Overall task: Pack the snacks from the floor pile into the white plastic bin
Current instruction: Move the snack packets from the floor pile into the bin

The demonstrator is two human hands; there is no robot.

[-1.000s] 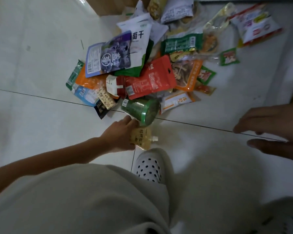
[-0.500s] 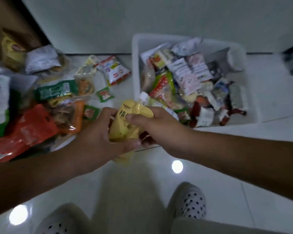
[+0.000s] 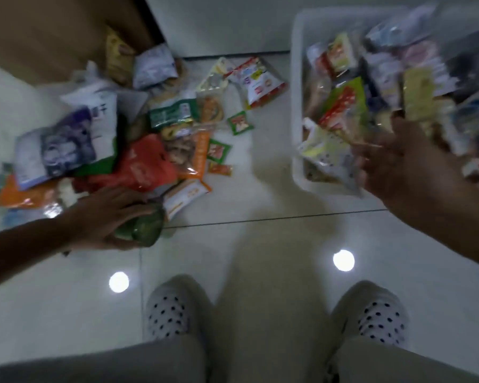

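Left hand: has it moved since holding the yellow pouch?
Yes. The left hand has swung away from the white bin, back to the pile, onto the green jar.

Just one view, worn on the head. Looks forward and down at the floor, quite close. Very wide, with blur all over. Shows the spotted shoes at the near edge, right under the lens. Holds the snack pile on the far left and the white bin on the far right, cut off at the side. Also takes in the left hand on the green jar and the right hand by the bin's near rim.
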